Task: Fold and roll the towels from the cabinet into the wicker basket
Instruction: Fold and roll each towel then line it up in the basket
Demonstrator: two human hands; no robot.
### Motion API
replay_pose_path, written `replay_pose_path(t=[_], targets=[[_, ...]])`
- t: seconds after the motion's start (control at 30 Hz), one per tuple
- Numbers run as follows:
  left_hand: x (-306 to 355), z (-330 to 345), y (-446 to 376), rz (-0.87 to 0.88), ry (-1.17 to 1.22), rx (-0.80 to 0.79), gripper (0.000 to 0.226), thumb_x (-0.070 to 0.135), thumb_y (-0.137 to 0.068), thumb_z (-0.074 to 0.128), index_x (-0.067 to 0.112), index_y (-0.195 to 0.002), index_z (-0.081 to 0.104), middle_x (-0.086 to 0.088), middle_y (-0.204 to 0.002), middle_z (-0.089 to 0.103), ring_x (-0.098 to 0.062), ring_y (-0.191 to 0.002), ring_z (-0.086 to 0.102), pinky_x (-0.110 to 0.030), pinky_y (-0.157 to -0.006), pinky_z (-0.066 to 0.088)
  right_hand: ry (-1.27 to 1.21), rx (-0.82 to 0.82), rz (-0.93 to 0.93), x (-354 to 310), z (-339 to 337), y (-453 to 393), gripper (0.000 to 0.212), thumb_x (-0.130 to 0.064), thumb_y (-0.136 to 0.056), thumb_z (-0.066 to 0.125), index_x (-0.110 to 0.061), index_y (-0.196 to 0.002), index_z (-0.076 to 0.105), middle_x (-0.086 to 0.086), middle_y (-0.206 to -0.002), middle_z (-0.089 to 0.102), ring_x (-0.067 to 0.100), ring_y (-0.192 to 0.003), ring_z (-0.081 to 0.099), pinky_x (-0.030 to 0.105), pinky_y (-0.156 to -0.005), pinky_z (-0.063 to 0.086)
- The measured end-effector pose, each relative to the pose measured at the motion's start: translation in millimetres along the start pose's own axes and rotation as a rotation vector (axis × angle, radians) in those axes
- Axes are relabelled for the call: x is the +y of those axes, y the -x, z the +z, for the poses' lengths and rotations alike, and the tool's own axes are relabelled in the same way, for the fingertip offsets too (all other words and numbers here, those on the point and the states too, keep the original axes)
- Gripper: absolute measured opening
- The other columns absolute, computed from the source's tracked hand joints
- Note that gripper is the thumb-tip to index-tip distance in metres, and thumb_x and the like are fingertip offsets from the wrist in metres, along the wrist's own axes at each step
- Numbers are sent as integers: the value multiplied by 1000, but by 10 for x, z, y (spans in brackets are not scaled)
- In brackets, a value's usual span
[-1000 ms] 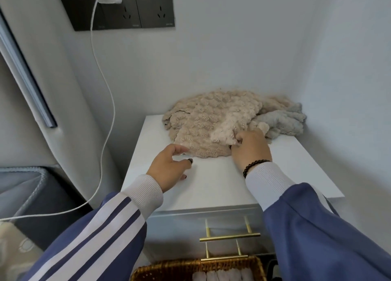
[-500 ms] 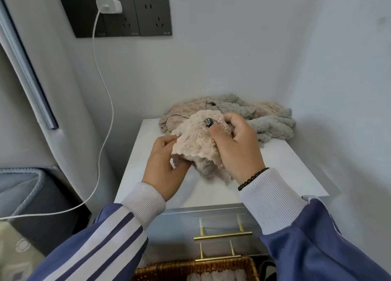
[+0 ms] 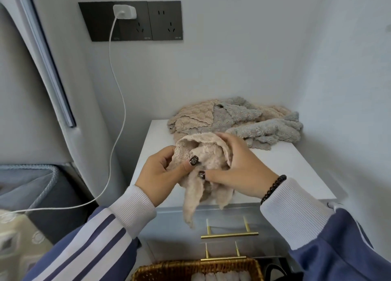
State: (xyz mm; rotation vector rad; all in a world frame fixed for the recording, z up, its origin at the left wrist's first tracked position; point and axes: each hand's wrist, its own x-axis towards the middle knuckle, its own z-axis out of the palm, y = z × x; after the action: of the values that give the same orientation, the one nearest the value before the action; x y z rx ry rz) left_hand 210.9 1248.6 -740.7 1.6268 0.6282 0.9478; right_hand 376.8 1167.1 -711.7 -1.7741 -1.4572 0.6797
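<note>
Head view: beige towel point(image 3: 206, 164) bunched above the white cabinet's point(image 3: 281, 166) front edge, grasped by left hand point(image 3: 160, 175) and right hand point(image 3: 237, 170). Behind lies a towel pile point(image 3: 243, 122); below, the wicker basket point(image 3: 190, 269).

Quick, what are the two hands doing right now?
Left hand: pinching the beige towel.
Right hand: curled round the same towel, holding it above the cabinet.

Pale walls point(image 3: 243, 58), dark socket panel point(image 3: 130, 20)
</note>
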Motion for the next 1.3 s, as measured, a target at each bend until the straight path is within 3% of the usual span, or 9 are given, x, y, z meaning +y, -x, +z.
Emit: replay_pose_path(t=[0.13, 0.43, 0.57, 0.67, 0.77, 0.9, 1.0, 1.17, 1.3], targets=[[50, -137, -13, -27, -13, 46, 9, 1, -77, 70, 7, -80, 65, -1, -65, 70, -13, -55, 62, -23, -50, 52, -102, 254, 44, 71, -211, -21, 25, -4, -82, 58, -16, -103, 61, 1, -93, 63, 6, -69, 60, 14, -58, 46], [113, -356, 8, -80, 95, 146, 12, 0, -78, 66, 11, -80, 70, 0, -60, 63, -9, -46, 52, -17, -44, 45, -360, 174, 116, 161, -527, 141, 26, 4, -89, 53, -18, -91, 67, -4, -67, 70, 12, -60, 67, 29, -54, 58], [164, -415, 50, -129, 265, 124, 26, 39, -64, 77, 17, -77, 75, 2, -43, 52, -5, -30, 35, -17, -39, 34, -551, 99, 125, 196, -639, 239, 27, 12, -88, 51, -11, -99, 60, 8, -50, 59, 15, -32, 50, 20, -31, 35], [248, -432, 70, -190, 381, 96, 24, 35, -74, 64, 14, -74, 75, 3, -34, 44, -3, -24, 28, -16, -39, 28, -709, -42, 102, 278, -780, 317, 27, -11, -61, 83, -10, -85, 71, 10, -49, 57, 11, -24, 38, 12, -32, 27], [305, -436, 54, -232, 460, 121, 26, 30, -78, 57, 13, -69, 74, -1, -35, 46, -3, -21, 29, -12, -33, 26, -761, -181, 71, 390, -868, 404, 54, -36, -31, 97, -14, -76, 77, 12, -63, 66, 21, -44, 53, 27, -60, 46], [334, -399, 30, -236, 401, 116, 21, 30, -75, 62, 12, -70, 71, 2, -36, 45, -4, -23, 27, -14, -33, 22, -929, -22, 161, 394, -795, 350, 14, -11, -70, 62, -5, -62, 71, 14, -68, 68, 24, -58, 64, 31, -57, 56], [291, -320, -21, -231, 251, 189, 20, 27, -74, 66, 8, -77, 68, 2, -41, 50, -6, -26, 31, -14, -32, 27, -949, 98, 215, 430, -750, 281, 37, -10, -78, 39, -11, -55, 68, 9, -61, 63, 23, -54, 58, 29, -49, 52], [265, -190, -56, -263, 223, 65, 23, 5, -78, 63, -1, -99, 66, -7, -58, 60, -11, -39, 54, -20, -46, 52, -565, 163, 285, 371, -611, 255, 49, -37, -70, 76, -3, -105, 68, 22, -100, 70, 32, -81, 69, 40, -66, 59], [286, -172, -47, -287, 178, -31, 34, 14, -67, 66, -7, -94, 63, -7, -50, 56, -9, -30, 44, -14, -34, 40, -251, 233, 340, 353, -475, 215, 75, -39, -54, 81, 7, -108, 59, 32, -111, 60, 49, -98, 60, 64, -84, 48]])
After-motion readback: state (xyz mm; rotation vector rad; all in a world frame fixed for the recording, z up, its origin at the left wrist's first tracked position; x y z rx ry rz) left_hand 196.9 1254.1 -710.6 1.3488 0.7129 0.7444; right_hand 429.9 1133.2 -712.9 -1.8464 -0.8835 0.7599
